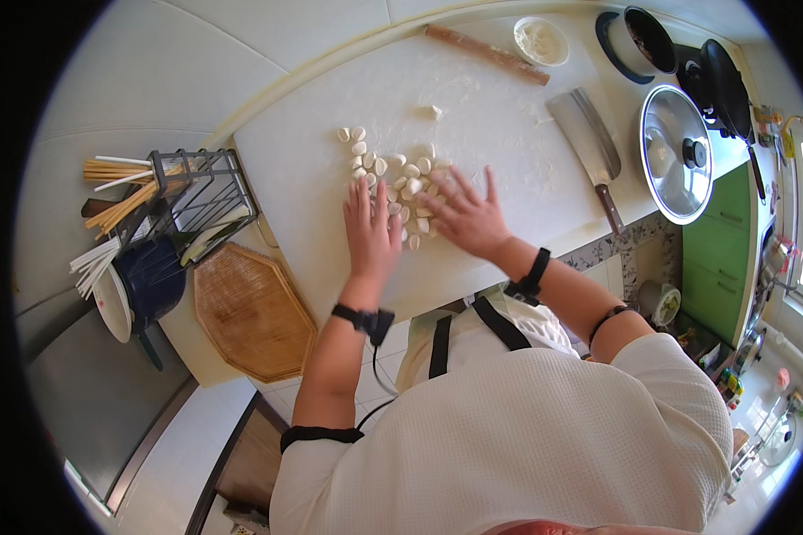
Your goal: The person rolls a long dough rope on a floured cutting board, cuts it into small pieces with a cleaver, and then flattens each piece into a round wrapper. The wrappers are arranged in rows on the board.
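Observation:
Many small pieces of white dough lie in a loose cluster on a floured white board. My left hand is flat at the cluster's left side, fingers pointing away from me and slightly apart. Over the right side of the cluster spreads my right hand, its fingers wide and a little blurred. Both palms face down, and some pieces are hidden under or behind the fingers. Whether the fingers press on the dough cannot be told. One separate dough piece sits farther back on the board.
A wooden rolling pin and a bowl of flour stand at the back. To the right are a cleaver, a glass lid and a pot. At left are a chopstick rack and an octagonal wooden tray.

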Demonstrator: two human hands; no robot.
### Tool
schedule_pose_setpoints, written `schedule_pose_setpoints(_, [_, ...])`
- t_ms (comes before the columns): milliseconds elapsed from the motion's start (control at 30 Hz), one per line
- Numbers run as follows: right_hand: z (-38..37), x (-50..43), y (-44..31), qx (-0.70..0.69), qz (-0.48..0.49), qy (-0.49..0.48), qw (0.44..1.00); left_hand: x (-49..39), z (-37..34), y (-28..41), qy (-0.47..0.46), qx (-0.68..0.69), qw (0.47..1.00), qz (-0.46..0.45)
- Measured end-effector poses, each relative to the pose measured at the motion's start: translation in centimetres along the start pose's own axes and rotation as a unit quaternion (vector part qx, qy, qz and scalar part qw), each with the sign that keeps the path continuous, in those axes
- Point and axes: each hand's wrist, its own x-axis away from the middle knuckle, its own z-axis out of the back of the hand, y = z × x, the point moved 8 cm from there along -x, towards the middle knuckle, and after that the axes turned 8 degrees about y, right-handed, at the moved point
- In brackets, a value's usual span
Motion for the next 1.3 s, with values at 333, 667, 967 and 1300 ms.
schedule_pose_setpoints(333, [-2.3, -11.4, 2.7, -0.206, -0.09, 0.127, 0.966, -1.1, -1.1, 0.4, 0.038, -0.104, 0.994, 0.004])
schedule_pose_setpoints(667, [-0.4, -4.5, 3.9, -0.044, -0.092, 0.049, 0.994, -3.9, 2.3, -4.9, -0.002, 0.049, 0.994, -0.094])
schedule_pose_setpoints(967, [-2.4, -10.3, -1.5, -0.25, -0.032, 0.049, 0.967, -1.2, -0.6, -0.9, 0.048, -0.126, 0.991, -0.009])
schedule_pose_setpoints(1300, [-1.5, -3.4, 4.4, -0.134, -0.178, 0.074, 0.972, -8.6, -3.4, 1.4, 0.028, 0.084, 0.996, 0.001])
